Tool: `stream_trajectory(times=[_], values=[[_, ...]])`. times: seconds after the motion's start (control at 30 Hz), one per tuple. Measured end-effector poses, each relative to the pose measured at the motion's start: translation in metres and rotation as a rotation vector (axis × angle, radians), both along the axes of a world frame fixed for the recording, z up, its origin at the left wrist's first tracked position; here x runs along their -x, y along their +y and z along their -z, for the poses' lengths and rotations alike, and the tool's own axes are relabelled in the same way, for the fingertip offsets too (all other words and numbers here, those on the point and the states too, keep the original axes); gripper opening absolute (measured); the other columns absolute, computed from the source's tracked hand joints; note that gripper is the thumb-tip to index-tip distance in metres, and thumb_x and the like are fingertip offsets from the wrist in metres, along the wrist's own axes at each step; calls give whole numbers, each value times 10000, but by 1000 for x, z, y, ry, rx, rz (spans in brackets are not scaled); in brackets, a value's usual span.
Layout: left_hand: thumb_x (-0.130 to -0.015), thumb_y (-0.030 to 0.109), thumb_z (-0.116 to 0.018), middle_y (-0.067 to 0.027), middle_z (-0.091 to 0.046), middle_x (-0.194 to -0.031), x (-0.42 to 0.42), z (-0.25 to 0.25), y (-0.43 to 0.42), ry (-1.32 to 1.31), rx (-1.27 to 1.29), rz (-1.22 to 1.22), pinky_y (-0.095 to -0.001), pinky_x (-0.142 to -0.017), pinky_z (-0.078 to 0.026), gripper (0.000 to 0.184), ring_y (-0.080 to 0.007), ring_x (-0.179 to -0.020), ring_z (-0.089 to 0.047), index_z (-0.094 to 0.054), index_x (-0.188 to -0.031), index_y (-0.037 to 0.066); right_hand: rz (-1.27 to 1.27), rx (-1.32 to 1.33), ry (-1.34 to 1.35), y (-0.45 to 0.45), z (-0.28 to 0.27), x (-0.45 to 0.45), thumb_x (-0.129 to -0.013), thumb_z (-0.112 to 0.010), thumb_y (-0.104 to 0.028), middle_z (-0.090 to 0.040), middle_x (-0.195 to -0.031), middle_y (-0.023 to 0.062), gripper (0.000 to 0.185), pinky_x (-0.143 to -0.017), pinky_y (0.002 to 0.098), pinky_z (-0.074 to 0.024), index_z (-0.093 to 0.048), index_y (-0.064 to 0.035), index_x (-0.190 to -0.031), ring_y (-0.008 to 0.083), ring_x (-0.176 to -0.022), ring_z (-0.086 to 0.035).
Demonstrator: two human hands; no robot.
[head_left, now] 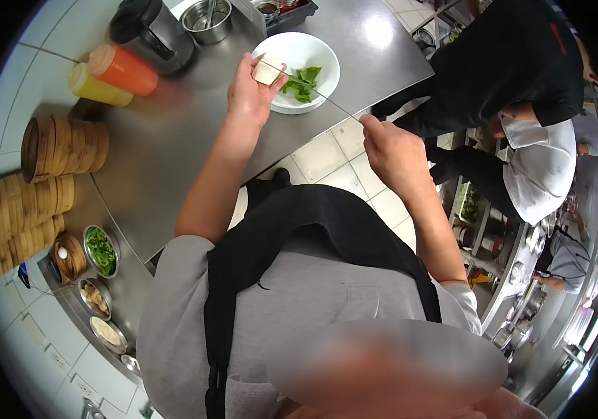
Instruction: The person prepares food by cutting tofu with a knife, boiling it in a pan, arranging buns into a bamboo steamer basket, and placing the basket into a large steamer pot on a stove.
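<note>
Over the white bowl (pixel 332 64), my left hand (pixel 249 98) holds a white block that looks like tofu (pixel 267 69) on its palm and fingers. My right hand (pixel 391 152) is closed around the handle end of a thin knife (pixel 337 105), seen nearly edge-on. Its blade reaches across the bowl to the white block; I cannot tell how far it has cut in. Green leaves (pixel 303 84) lie inside the bowl, below the blade. My right fingers hide the handle.
On the steel counter (pixel 173 140) stand orange (pixel 123 70) and yellow (pixel 98 85) squeeze bottles, a dark jug (pixel 151 35) and a metal pot (pixel 207 24). Bamboo steamers (pixel 65 149) and a bowl of chopped greens (pixel 101 251) are at left. Co-workers (pixel 505 63) stand at right.
</note>
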State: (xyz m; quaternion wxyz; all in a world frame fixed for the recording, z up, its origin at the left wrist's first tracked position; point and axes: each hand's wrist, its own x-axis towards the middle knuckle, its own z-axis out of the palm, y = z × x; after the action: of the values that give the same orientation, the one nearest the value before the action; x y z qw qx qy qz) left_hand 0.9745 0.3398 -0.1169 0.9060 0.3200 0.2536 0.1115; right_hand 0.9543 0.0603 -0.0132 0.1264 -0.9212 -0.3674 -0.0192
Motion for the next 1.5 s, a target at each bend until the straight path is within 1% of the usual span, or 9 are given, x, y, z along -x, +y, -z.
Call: stream_trajectory(times=[0.37,0.43,0.77,0.87,0.97,1.07,1.13,1.27,1.5], values=[[-1082,399,-403,-115,-647,-1177,-12,12,14,-8,35,43,-467,-924,-496,404,-286,-1069,-669,-534,-1218,41,72,3,59,21,8,3,-929,-588,-147,-629,-743,140,158,-654,476,-527,-601,-93,-1077,363,-735,-660],[-1098,381,-370,-185,-628,-1246,-15,12,14,-13,19,50,-498,-969,-505,413,-349,-1130,-658,-498,-1243,16,81,3,60,22,9,3,-929,-584,-141,-631,-747,144,151,-655,479,-526,-598,-90,-1070,366,-733,-658],[-1103,380,-362,-189,-639,-1220,-18,7,12,-57,42,93,-488,-951,-513,424,-359,-1132,-660,-513,-1219,2,94,31,51,29,13,-1,-936,-553,-138,-625,-730,161,91,-650,491,-519,-577,-72,-994,376,-716,-654],[-1103,381,-361,-186,-645,-1207,-19,9,11,-65,65,93,-490,-951,-516,427,-357,-1132,-661,-514,-1216,-1,116,104,50,28,8,-2,-936,-549,-134,-629,-736,167,87,-649,500,-515,-582,-70,-986,379,-722,-657],[-1089,411,-388,-122,-639,-1209,-17,10,11,-38,86,94,-464,-965,-477,431,-285,-1088,-670,-532,-1224,29,138,76,70,23,-29,8,-936,-547,-137,-639,-751,166,91,-669,503,-520,-595,-74,-978,385,-744,-661],[-1089,413,-385,-128,-635,-1213,-14,9,12,-40,63,112,-445,-948,-502,444,-282,-1092,-665,-528,-1240,21,136,167,-14,19,-70,5,-929,-568,-133,-652,-809,125,157,-682,483,-528,-656,-114,-1057,345,-780,-675],[-1101,406,-360,-188,-636,-1224,-15,11,13,-56,33,148,-454,-976,-531,478,-331,-1140,-651,-506,-1259,-20,55,154,-175,16,-82,-16,-905,-599,-111,-663,-888,80,195,-743,441,-525,-692,-135,-1075,299,-864,-676],[-1095,434,-371,-195,-626,-1235,-16,8,10,-46,70,170,-465,-998,-523,517,-321,-1145,-647,-496,-1276,-34,-89,217,-425,20,-87,-63,-861,-676,-82,-702,-997,32,224,-861,404,-486,-753,-147,-1061,246,-957,-659],[-1085,465,-391,-194,-615,-1241,-15,-1,9,-8,42,206,-498,-1011,-515,547,-302,-1156,-632,-479,-1284,-36,-181,297,-560,32,-88,-92,-864,-683,-48,-715,-971,27,269,-869,369,-499,-766,-162,-1093,219,-948,-671]])
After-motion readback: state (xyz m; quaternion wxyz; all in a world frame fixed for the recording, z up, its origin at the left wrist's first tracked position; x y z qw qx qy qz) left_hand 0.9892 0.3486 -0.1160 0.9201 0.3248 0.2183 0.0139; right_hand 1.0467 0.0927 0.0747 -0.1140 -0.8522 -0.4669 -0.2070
